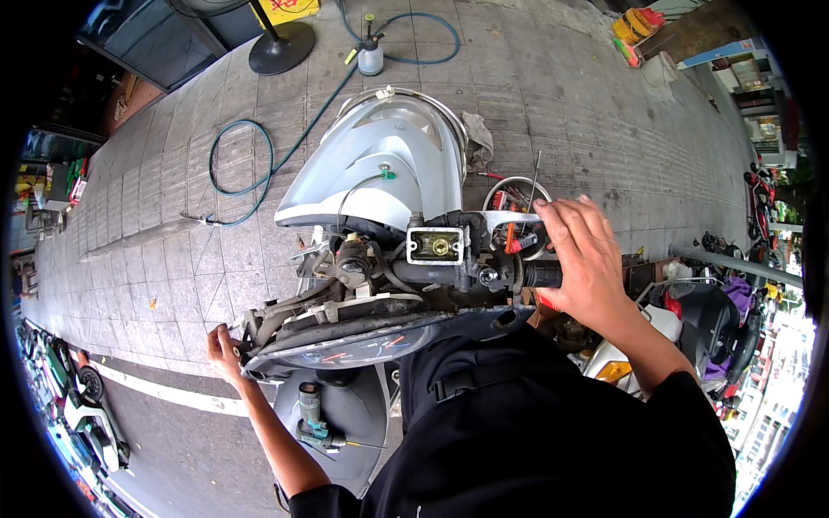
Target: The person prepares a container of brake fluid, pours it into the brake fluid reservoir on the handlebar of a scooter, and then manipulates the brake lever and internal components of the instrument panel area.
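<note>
A light grey scooter front (384,177) stands ahead of me, its handlebar uncovered. My right hand (587,259) is at the right grip (542,275), fingers hooked over the silver brake lever (509,217). Beside the lever, the brake fluid reservoir (436,247) has its lid off; yellowish fluid shows inside. At the handlebar's left end (252,352), my left hand (226,352) is closed around it, fingers partly hidden. The instrument panel (363,345) lies tilted between my arms. A thin tube with a green tip (388,175) rests on the front panel.
A cordless drill (313,414) lies on the scooter's grey surface below the panel. A bucket of tools (522,186) stands right of the scooter. On the paving are a blue-green hose (289,160), a spray bottle (370,57) and a round stand base (282,48). Parked scooters (691,328) crowd the right.
</note>
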